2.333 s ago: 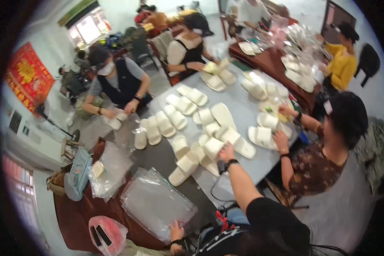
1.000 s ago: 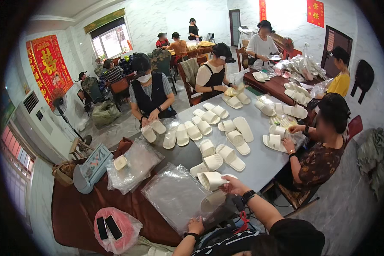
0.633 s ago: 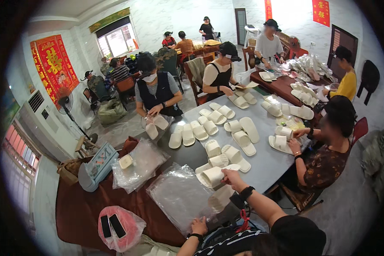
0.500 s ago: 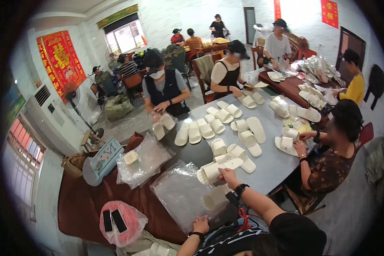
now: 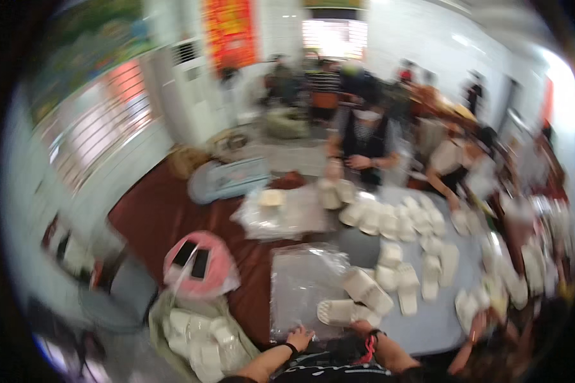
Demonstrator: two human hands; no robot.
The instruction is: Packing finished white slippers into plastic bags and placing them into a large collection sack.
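The picture is blurred. My right hand (image 5: 363, 327) is close to my body at the table's near edge, its fingers closed on the end of a cream slipper (image 5: 366, 290) that tilts up to the left. Beside it lies another cream slipper (image 5: 334, 313), next to the stack of clear plastic bags (image 5: 306, 277). At the near edge of that stack rests my left hand (image 5: 300, 336), fingers spread on the plastic and holding nothing.
More slippers (image 5: 390, 220) stand in rows on the grey table (image 5: 364, 246). A pink bundle (image 5: 217, 265) with two phones sits left. A sack (image 5: 163, 313) of wrapped slippers is at lower left. Co-workers (image 5: 364, 143) sit across and right; one hand (image 5: 476, 325) is nearby.
My view has swung left. My right hand has drawn back toward my body with the slipper from the table's middle. My left hand stays by the plastic bags.
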